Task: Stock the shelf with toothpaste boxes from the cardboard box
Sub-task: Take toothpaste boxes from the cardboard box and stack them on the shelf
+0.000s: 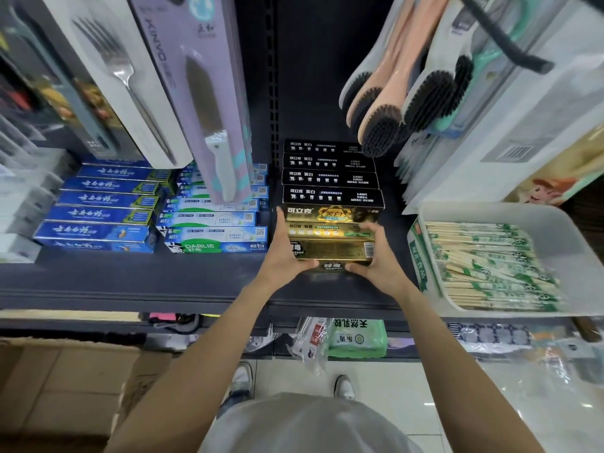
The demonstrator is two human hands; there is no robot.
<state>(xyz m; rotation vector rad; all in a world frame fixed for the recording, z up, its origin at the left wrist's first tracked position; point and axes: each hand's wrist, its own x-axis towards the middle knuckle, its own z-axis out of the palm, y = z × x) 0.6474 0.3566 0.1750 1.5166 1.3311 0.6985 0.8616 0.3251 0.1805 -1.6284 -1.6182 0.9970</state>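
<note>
Gold boxes (330, 246) sit stacked on the dark shelf (130, 276), front of the black-box row (328, 171). My left hand (286, 253) grips their 9 o'clock end, fingers straight along the side, thumb under the front edge. My right hand (376, 256) curls round the 3 o'clock end. Cardboard box (65, 387) sits at 7 o'clock.

- A white bin (555, 220) of wrapped chopsticks (483, 263), at right.
- Packaged brushes (392, 109) hanging above.
- A boxed knife (209, 103) beside a boxed fork (117, 76), upper left.
</note>
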